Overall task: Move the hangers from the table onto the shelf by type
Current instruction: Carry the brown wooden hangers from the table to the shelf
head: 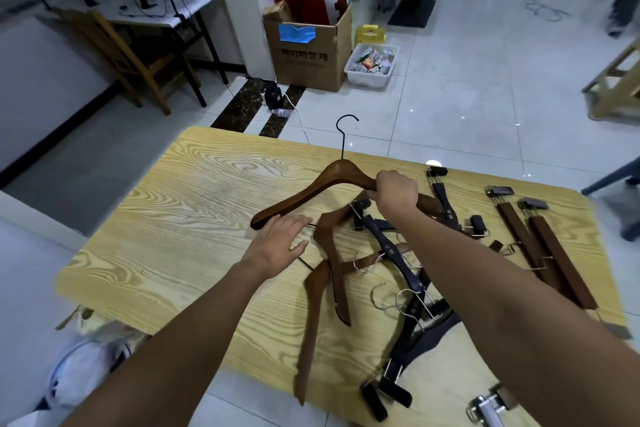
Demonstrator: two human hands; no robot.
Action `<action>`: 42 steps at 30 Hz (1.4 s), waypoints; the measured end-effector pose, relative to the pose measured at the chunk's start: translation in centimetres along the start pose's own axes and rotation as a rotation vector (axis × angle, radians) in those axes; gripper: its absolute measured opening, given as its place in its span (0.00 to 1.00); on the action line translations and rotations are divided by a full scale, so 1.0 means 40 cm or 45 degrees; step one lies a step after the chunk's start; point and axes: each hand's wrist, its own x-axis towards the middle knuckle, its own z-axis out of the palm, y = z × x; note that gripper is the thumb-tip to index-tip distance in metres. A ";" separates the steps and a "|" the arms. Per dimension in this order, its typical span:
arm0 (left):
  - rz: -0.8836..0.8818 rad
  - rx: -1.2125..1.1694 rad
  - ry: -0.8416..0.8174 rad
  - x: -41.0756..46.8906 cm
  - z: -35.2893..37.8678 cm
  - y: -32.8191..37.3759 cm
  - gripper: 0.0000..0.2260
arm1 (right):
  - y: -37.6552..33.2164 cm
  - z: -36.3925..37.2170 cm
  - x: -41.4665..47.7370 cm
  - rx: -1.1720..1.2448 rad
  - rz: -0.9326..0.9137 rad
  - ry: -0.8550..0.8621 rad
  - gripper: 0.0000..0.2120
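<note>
The right grip (396, 192) is closed around the right arm of a brown wooden coat hanger (311, 196), fingers wrapped over it from above. From that grip the hanger runs away to the left, its peak and black wire hook (346, 128) just beyond and left of the knuckles, its far end dipping toward the left grip (282, 243). The left grip is open, palm down with fingers spread, hovering at or touching that low left tip; contact cannot be told.

Below the right grip and between the two forearms lies a tangled pile: two more brown coat hangers (332, 274) crossed over each other, and dark clip hangers (391, 250) with silver hooks trailing toward the near edge. Right of the right grip, well apart from it, brown clip hangers (540, 246) lie side by side, with another dark clip hanger (446, 201) just behind the wrist.

All rest on a pale wood-grain counter (173, 218) with rounded corners. Beyond it is a white tiled floor (467, 80), a cardboard box (308, 52) with a blue label, a white bin (370, 66) beside it, and a wooden chair (121, 55) at left.
</note>
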 end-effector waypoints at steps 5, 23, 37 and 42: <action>-0.012 -0.019 -0.077 0.000 0.064 0.034 0.22 | 0.027 0.024 -0.045 0.085 0.046 0.024 0.10; -0.419 -0.051 -0.232 0.075 0.216 0.121 0.26 | 0.051 0.066 -0.021 0.149 0.026 0.148 0.12; -0.742 -0.246 -0.165 0.161 0.244 0.174 0.38 | 0.017 0.113 0.049 0.177 -0.062 0.080 0.12; -0.856 -0.373 -0.118 0.173 0.232 0.177 0.41 | 0.025 0.124 0.061 0.168 -0.079 0.060 0.13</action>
